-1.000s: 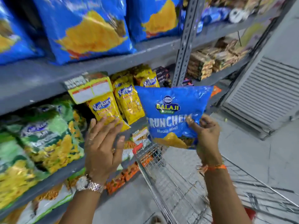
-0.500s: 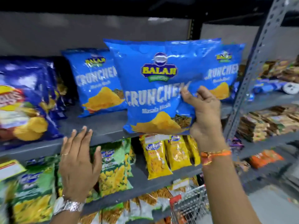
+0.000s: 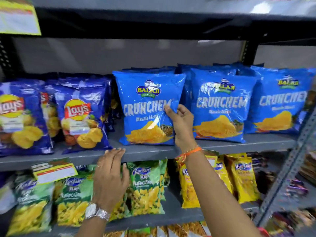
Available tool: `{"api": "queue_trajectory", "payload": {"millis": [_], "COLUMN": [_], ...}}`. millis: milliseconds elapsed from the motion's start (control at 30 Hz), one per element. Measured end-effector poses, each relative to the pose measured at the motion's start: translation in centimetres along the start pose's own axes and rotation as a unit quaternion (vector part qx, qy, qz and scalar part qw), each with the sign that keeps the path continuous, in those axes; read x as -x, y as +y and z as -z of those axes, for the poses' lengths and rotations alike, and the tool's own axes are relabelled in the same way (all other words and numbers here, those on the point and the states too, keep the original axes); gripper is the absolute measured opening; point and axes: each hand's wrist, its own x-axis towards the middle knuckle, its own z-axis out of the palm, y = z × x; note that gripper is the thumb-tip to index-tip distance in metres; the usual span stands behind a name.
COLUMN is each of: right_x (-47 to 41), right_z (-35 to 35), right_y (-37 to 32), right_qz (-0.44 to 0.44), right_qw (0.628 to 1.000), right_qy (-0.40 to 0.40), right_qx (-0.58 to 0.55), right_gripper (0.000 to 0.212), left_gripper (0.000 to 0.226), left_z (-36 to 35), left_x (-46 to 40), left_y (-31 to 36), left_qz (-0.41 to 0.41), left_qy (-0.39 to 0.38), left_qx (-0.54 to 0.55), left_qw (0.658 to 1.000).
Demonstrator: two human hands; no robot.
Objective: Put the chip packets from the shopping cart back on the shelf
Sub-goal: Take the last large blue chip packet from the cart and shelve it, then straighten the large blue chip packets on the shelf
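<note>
Grey metal shelving fills the view; the middle shelf board (image 3: 153, 153) runs left to right, with another board above it (image 3: 153, 7) and a plain grey back panel (image 3: 119, 53) between them; a perforated grey upright (image 3: 290, 161) slants up the right side; a dark slotted post (image 3: 246, 50) stands behind; soft glare marks the panel.

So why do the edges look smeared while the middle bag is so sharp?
Head view: the held Crunchem packet is crisp apart from white glare streaks on its foil; the Lay's bags and green Kurkure packets blur toward the frame edges, and the wide lens bends the shelf edge.
</note>
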Motion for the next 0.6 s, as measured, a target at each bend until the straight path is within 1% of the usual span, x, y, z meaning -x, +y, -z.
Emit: {"api": "queue_trajectory", "payload": {"millis": [33,100,167,200,300,433,533,600], "right_x": [0.0,0.1,0.4,0.5,0.1,-1.0,-1.1,-0.7], "right_z": [0.3,1.6,2.7,3.0,3.1,3.0,3.0,3.0], "right_y": [0.3,0.9,1.5,1.7,1.5,0.9,0.9,0.5], "right_qz": [0.003,0.017,0.041,0.051,0.077,0.054,0.046,0.051], "right_qw": [1.000,0.995,0.979,0.973,0.966,0.959,0.958,0.958], "right_qy": [-0.014,-0.064,-0.121,-0.140,-0.161,-0.191,-0.190,-0.175], "right_qx": [0.014,0.078,0.157,0.177,0.185,0.201,0.211,0.222], "right_gripper": [0.025,0.051,0.075,0.083,0.092,0.102,0.105,0.108], "left_gripper": [0.045,0.046,0.046,0.046,0.046,0.048,0.048,0.049], "left_z": [-0.4,-1.0,-1.5,-1.7,-2.2,-2.7,-2.8,-2.8], "left_x": [0.1,0.2,0.3,0.4,0.5,0.8,0.8,0.6], "left_y": [0.1,0.2,0.2,0.1,0.0,-0.2,0.0,0.3], "left_qz": [0.004,0.007,0.005,0.004,0.002,-0.001,-0.003,-0.001], "left_qy": [0.002,0.006,0.016,0.021,0.032,0.029,0.031,0.032], "left_qx": [-0.005,-0.023,-0.038,-0.043,-0.043,-0.049,-0.053,-0.058], "left_qw": [1.000,1.000,0.999,0.999,0.999,0.998,0.998,0.998]}}
